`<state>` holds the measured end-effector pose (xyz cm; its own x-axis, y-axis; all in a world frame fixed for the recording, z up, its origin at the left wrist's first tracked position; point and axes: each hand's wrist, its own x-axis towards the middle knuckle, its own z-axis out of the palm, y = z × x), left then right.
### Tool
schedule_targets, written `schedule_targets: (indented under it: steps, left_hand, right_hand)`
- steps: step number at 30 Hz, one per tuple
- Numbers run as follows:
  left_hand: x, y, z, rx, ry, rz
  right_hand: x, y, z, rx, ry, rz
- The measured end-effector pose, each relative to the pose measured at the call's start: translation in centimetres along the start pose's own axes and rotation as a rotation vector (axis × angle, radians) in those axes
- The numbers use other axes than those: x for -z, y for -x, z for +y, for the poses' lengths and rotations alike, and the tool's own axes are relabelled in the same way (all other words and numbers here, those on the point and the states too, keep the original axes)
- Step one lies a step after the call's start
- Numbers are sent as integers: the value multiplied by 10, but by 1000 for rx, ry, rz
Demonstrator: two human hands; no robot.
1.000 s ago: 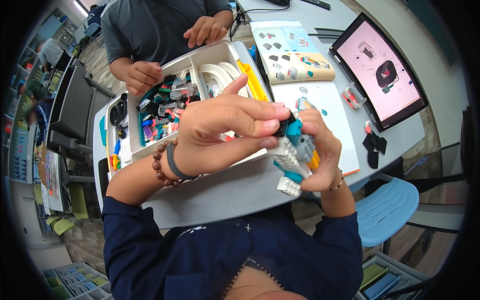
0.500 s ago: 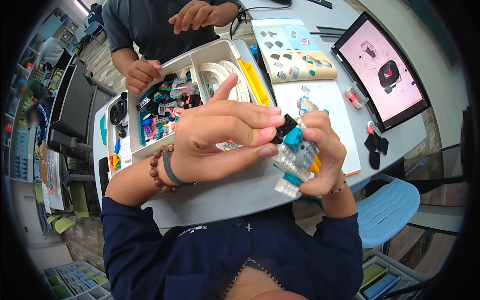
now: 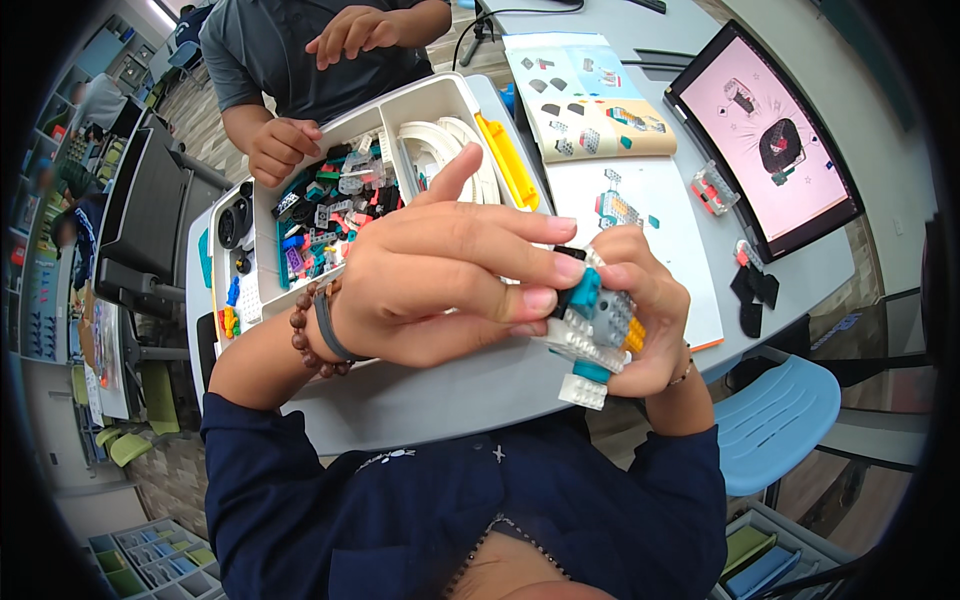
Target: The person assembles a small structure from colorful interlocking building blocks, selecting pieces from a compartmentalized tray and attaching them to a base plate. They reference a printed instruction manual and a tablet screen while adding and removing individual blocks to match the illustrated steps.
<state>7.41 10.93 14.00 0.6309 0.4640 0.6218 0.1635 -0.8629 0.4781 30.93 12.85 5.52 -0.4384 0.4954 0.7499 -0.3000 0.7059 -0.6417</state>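
My right hand (image 3: 650, 300) is wrapped round a small building-brick model (image 3: 600, 322) of white, grey, teal and yellow pieces. From the left my left hand (image 3: 450, 275) reaches across, its fingertips pinching a black brick (image 3: 568, 296) against the model's upper left side, next to a teal piece. Most of the black brick is hidden behind those fingers. A white studded piece (image 3: 583, 391) sticks out at the model's lower end. Both hands are raised over the table's near part.
A white divided tray (image 3: 350, 128) holds loose bricks. Beyond it stands a person in a grey shirt (image 3: 285, 50), one hand at the rim. An instruction booklet (image 3: 640, 270) lies open before a monitor (image 3: 765, 140). Black plates (image 3: 750, 300) and a small brick build (image 3: 714, 190) lie right.
My left fingers have closed further over the black brick, which now sits lower and closer against the model. The other person's raised hand has shifted slightly left.
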Motion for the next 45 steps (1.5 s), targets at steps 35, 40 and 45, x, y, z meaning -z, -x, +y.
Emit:
schedule_targets:
  steps: [35,40,45]
  left_hand:
    - [12,1,-3,217,-13,-63]
    - [14,4,-12,182,117,-80]
    - [18,8,-14,242,86,-98]
  right_hand:
    - [-3,-8,2,22,222,-52]
    - [-5,-5,11,-70,-6,-108]
    - [-11,-4,13,-126,5,-83]
